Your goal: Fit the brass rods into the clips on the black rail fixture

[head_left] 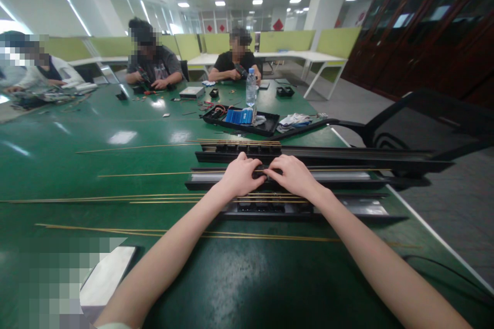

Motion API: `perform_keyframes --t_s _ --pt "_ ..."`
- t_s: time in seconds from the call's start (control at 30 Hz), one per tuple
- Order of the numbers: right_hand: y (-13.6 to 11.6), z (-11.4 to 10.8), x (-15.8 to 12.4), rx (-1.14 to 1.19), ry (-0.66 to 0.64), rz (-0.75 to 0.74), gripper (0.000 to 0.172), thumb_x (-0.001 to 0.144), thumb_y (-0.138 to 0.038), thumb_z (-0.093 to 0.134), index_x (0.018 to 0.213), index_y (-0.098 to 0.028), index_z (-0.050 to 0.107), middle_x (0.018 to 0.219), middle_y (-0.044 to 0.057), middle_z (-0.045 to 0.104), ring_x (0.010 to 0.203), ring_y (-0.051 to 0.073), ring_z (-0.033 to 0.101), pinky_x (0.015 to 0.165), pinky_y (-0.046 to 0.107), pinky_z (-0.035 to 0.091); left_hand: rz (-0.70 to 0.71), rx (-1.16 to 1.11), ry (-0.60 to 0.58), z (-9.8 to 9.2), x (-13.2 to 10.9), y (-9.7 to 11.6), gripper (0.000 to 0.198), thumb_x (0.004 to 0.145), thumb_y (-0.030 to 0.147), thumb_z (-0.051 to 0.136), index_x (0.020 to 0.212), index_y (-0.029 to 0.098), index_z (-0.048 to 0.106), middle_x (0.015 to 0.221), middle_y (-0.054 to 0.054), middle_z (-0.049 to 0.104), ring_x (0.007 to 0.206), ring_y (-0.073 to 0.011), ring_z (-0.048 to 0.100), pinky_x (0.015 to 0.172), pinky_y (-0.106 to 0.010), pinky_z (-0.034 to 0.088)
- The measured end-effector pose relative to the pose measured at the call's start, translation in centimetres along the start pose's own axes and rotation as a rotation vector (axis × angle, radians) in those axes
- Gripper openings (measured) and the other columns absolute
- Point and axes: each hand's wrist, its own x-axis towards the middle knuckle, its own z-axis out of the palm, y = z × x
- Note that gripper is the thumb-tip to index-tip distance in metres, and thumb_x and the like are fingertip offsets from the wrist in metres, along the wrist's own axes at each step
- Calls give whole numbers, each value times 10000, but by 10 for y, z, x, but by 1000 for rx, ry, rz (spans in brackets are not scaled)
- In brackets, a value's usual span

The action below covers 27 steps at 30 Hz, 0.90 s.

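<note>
Both hands are down on the bench (116,164), side by side and almost touching at the thumbs. The left hand (241,177) and the right hand (295,175) sit on the middle rail (347,179), a long black channel with a pale inner face that runs left to right across the green top. Fingers on both hands are bent over and held close together, with the tips pressed down on the rail. The tips themselves are hidden behind the knuckles, so I cannot tell whether they pinch anything. A thin brass strip (154,174) lies along this rail and passes under both hands.

The far rail (328,157) lies just beyond it, parallel, with a row of black socket blocks at its left end. The near rail (270,209) lies just in front of the hands, partly under the wrists, also showing dark socket openings. More loose strips (96,198) stretch away to the left over the bench, some between the rails and some nearer the body.

Further back, a black tray (270,126) holds blue parts, with a water bottle (251,87) standing at its far edge. A black chair (424,118) leans in at the right end of the bench. A white slab (108,277) lies near the left forearm. Three people (154,64) sit at the far side, their hands busy with small parts, well apart from these hands.
</note>
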Motion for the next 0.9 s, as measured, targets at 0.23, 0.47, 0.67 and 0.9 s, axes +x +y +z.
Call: perform_keyframes --t_s 0.23,0.47,0.67,0.9 --pt "2 -2 -1 -4 -4 0 305 973 -395 548 812 -205 724 892 43 749 866 208 628 772 327 412 -7 -9 -4 -2 0 1 427 881 488 572 1181 196 653 997 -79 732 1019 -287 517 841 -380 503" --pt "3 -3 -1 -10 -10 3 299 970 -392 551 819 -206 730 890 42 752 853 208 629 773 329 417 -13 -11 -10 -3 0 2 428 881 489 576 1185 198 654 984 -81 729 1023 -282 518 854 -375 500" --pt "6 -5 -2 -11 -20 0 301 968 -391 552 812 -205 730 890 48 753 853 211 632 775 329 423 -6 -9 -2 -2 0 2 443 884 507 563 1174 188 662 968 -77 732 1006 -287 519 839 -378 499" --pt "10 -9 -3 3 -34 -8 287 966 -387 553 835 -206 734 902 52 754 864 214 636 786 329 433 -7 -10 -5 -2 0 2 428 884 503 564 1163 193 662 974 -73 732 1010 -280 515 847 -373 497"
